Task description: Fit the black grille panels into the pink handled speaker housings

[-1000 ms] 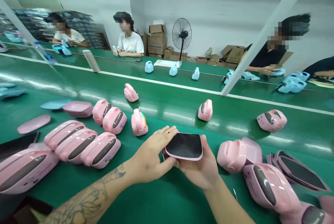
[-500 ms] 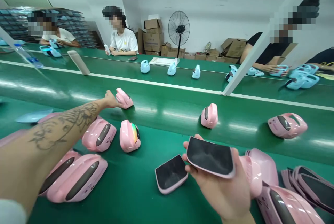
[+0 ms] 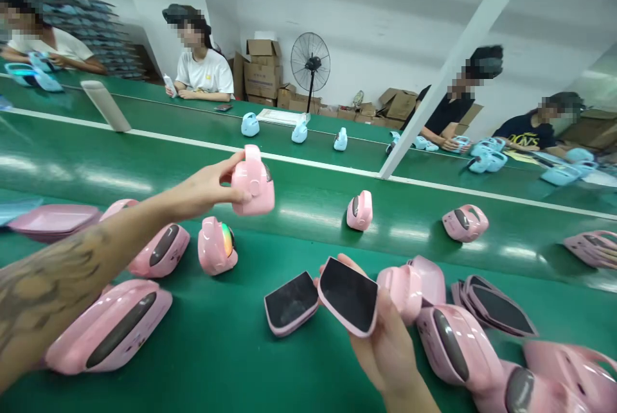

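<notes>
1. Head view, mid-belt: my left hand [image 3: 205,189] has its fingers closed narrow on a pink plastic housing [image 3: 253,182], held above the green conveyor belt [image 3: 216,361]. A side grip looks right for this glossy shell.
2. Head view, near edge: my right hand [image 3: 385,349] cradles a tilted dark-faced pink panel [image 3: 348,296], fingers curled beneath, just beside a second panel [image 3: 291,303].

- Your left hand [image 3: 207,188] grips a glossy pink plastic casing [image 3: 253,182] over the green conveyor belt [image 3: 216,368].
- Your right hand [image 3: 385,342] holds a black-faced, pink-rimmed panel [image 3: 348,296], just beside a similar panel [image 3: 291,303] lying on the belt.
</notes>
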`<state>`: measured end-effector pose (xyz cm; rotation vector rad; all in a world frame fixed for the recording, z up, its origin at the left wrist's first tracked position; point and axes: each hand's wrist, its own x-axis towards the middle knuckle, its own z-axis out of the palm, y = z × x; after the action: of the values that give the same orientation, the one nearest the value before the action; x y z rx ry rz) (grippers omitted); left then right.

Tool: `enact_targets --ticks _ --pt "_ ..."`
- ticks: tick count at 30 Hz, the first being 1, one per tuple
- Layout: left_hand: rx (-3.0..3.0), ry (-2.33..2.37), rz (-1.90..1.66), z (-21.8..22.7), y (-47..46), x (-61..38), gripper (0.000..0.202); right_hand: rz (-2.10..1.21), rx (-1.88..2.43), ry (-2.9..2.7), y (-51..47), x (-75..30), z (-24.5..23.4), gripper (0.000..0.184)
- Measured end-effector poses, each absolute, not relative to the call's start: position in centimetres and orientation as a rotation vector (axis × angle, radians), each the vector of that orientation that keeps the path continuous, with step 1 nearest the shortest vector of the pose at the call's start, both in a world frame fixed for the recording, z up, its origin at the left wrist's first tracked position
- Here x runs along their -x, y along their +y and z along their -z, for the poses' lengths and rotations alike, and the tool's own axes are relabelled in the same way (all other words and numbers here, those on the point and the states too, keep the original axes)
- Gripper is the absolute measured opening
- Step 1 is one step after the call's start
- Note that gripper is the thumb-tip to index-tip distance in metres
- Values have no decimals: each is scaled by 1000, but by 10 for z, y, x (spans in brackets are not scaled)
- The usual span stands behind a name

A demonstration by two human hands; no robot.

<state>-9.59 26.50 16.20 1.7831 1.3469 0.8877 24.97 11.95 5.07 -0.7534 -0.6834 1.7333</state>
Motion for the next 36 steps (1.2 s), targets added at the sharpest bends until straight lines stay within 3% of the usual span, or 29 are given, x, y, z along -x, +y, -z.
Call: enact_targets --ticks 5,10,19,21,25,28,30,33,36 --pt "-1501 1106 -892 -146 130 25 110 -1601 822 -934 100 -234 -54 74" --pt "-1335 1172 -924 -98 61 -8 98 -1595 883 -1131 73 -228 -53 70" --pt "-1449 1285 -989 -72 38 -20 78 -1599 1011 -1163 58 -218 -46 74" --pt "-1657 1336 -987 -65 33 -22 88 -1615 1028 -1132 58 -219 -43 76" --pt "-2102 1431 -1035 -45 28 -30 130 -1624 1047 -1084 52 -221 -39 73" --pt "-2340 1472 -1196 -33 31 -36 121 -1668 1078 -1096 45 -225 -38 65" --pt "-2409 1438 -1277 -32 32 -37 114 -1803 1050 -1119 40 -231 -39 69" --pt "-2151 1381 -1332 -37 28 -35 109 -1995 960 -1284 33 -247 -44 82" --pt "-1509 1231 -1223 -44 17 -34 104 -1725 1045 -1643 25 -266 -49 77"
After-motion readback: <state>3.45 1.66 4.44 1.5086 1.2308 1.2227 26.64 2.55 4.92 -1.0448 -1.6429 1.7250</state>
